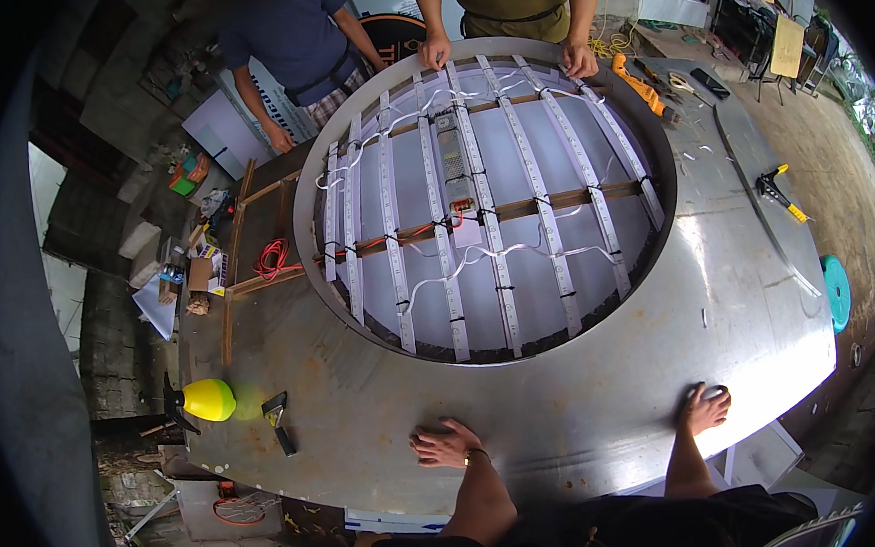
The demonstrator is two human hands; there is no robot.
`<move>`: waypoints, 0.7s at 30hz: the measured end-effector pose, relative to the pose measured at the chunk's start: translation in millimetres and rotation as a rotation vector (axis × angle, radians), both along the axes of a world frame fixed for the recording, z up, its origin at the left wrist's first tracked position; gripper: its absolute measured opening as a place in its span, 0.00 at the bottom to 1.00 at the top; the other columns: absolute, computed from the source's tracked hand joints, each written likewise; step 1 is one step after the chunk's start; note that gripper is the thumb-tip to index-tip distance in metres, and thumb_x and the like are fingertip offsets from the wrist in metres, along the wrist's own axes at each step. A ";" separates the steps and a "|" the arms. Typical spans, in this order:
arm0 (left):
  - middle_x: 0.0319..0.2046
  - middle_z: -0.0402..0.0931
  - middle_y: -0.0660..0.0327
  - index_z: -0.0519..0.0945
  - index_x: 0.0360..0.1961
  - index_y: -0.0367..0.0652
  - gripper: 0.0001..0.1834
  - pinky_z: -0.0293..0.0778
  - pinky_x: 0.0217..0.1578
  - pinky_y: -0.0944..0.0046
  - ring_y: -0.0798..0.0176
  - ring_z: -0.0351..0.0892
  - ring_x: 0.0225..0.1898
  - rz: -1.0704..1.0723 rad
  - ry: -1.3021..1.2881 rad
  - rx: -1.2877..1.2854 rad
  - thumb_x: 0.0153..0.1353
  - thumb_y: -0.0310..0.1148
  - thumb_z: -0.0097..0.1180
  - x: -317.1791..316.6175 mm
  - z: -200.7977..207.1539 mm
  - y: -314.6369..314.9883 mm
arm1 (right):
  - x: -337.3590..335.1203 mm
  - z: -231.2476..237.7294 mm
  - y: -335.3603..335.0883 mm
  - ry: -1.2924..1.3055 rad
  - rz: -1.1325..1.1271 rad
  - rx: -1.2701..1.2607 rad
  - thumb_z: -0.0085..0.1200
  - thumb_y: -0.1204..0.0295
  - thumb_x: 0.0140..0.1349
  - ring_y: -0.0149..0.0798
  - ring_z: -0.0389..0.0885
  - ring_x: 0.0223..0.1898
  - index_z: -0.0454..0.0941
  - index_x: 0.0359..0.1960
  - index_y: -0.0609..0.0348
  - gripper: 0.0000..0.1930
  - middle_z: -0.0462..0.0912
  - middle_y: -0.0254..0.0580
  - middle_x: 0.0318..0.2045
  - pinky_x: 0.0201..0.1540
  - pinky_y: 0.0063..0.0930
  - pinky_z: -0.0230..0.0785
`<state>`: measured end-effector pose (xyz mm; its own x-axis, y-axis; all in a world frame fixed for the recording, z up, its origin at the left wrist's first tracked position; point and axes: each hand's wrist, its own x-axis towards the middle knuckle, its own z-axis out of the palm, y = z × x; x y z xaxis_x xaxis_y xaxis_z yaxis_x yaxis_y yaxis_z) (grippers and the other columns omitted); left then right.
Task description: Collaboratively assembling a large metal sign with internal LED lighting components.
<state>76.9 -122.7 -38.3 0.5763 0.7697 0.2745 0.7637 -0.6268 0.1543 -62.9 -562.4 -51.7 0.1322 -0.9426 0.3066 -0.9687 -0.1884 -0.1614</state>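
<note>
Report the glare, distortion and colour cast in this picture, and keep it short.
Head view: bright glare whitens the metal tabletop around the right hand; head view: the fisheye bows the tabletop's edges and leaves the picture's corners black; head view: a yellow-green tint shows on the metal beside the yellow spray bottle.

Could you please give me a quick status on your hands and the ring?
Left hand resting on table; right hand too, grip unclear. Ring beyond them, light strips inside. Co-worker's hands at its far rim.
</note>
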 end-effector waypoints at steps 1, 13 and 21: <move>0.57 0.59 0.49 0.63 0.55 0.40 0.31 0.48 0.59 0.40 0.50 0.55 0.61 -0.005 -0.009 0.008 0.58 0.53 0.41 0.1 0.1 0.3 | 0.4 1.7 0.9 -0.002 0.002 0.010 0.42 0.40 0.56 0.48 0.59 0.60 0.61 0.58 0.54 0.36 0.64 0.44 0.56 0.62 0.56 0.45; 0.56 0.60 0.50 0.63 0.55 0.41 0.31 0.49 0.58 0.41 0.50 0.56 0.61 0.008 0.013 0.009 0.58 0.54 0.40 0.8 1.6 -0.2 | -0.5 -0.7 0.0 -0.002 -0.001 0.010 0.41 0.39 0.55 0.48 0.59 0.60 0.60 0.59 0.54 0.38 0.63 0.44 0.56 0.63 0.56 0.45; 0.57 0.60 0.50 0.64 0.54 0.41 0.32 0.48 0.59 0.40 0.50 0.56 0.61 0.010 -0.004 0.011 0.57 0.54 0.40 1.1 -0.9 -0.4 | 1.0 4.6 2.6 0.014 -0.020 0.019 0.43 0.40 0.55 0.49 0.58 0.60 0.60 0.59 0.56 0.38 0.63 0.45 0.56 0.63 0.56 0.45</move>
